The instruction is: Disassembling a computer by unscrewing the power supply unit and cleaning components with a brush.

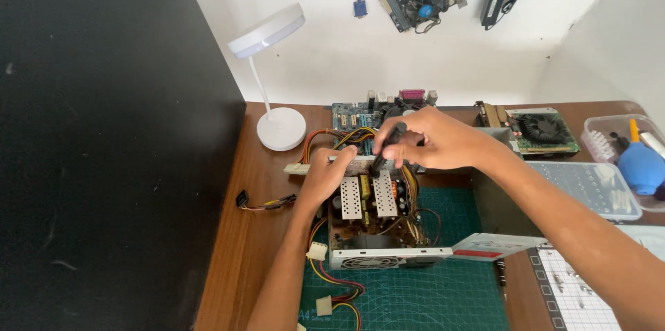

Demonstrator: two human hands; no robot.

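The right hand (433, 140) clenches a black screwdriver (386, 149) over the open power supply (377, 217); the left hand (329, 175) grasps its far edge.

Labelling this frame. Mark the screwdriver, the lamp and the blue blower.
screwdriver (386, 147), head view, black handle.
lamp (280, 129), head view, round white base.
blue blower (641, 168), head view, bulb.

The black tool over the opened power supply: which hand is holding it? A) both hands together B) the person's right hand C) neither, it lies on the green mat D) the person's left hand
B: the right hand grips the black tool with its tip down at the opened power supply, while the left hand rests on the unit's edge beside it.
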